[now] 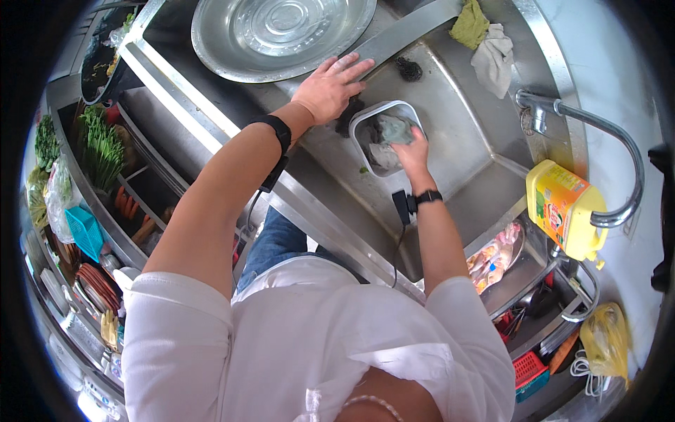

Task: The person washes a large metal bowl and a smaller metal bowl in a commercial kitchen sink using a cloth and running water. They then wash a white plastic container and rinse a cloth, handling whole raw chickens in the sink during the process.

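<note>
My right hand (413, 150) is inside a white plastic tub (360, 145) on the sink floor, its fingers on a wet greyish-green cloth (394, 129). Paler cloth lies lower in the tub; my fingertips are partly hidden. My left hand (332, 87) rests palm down with fingers spread, by the steel divider (403, 37) and the rim of a large round steel basin (219, 60). Beneath that wrist a dark scouring pad (345, 118) shows in part. Another dark scouring pad (409, 69) lies in the steel sink (453, 142).
An olive cloth (469, 25) and a grey cloth (493, 60) hang at the sink's far edge. On the right stand a curved steel faucet (619, 132) and a yellow detergent jug (567, 205). A tray of raw meat (495, 256) sits at lower right; green vegetables (100, 147) lie left.
</note>
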A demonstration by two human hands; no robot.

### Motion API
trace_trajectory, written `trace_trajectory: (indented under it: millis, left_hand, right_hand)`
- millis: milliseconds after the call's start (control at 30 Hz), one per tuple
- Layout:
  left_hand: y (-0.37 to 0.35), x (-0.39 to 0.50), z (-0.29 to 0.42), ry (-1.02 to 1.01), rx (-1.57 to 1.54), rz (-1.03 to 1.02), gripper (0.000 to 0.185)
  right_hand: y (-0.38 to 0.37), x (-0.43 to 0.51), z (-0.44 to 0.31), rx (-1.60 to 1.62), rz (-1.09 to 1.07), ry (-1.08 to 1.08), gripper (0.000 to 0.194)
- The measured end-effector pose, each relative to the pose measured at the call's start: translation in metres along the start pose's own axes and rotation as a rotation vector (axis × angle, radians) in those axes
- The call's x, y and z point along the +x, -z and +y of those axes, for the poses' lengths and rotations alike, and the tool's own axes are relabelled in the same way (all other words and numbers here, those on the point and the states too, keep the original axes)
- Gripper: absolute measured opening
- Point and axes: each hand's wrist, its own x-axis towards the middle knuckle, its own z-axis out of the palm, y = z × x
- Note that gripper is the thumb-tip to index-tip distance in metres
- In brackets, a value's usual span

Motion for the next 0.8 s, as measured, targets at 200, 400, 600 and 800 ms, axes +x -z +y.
trace_trajectory:
  millis: [200, 400, 600, 800]
  left_hand:
    - [0.000, -0.001, 0.002, -0.016, 0.036, -0.010, 0.044]
    - [-0.007, 0.000, 0.018, -0.020, 0.346, -0.058, 0.039]
    - [-0.091, 0.003, 0.056, 0.025, -0.029, -0.156, 0.058]
    - [-0.163, 0.020, 0.064, 0.596, -0.300, -0.594, 0.064]
  right_hand:
    - [0.084, -0.081, -0.031, 0.649, 0.232, -0.142, 0.053]
    - [0.170, -0.167, -0.073, 0.976, 0.435, -0.131, 0.055]
    - [0.210, -0.220, -0.081, 0.863, 0.561, -0.146, 0.054]
    - [0.212, -0.250, -0.051, 0.917, 0.646, -0.122, 0.053]
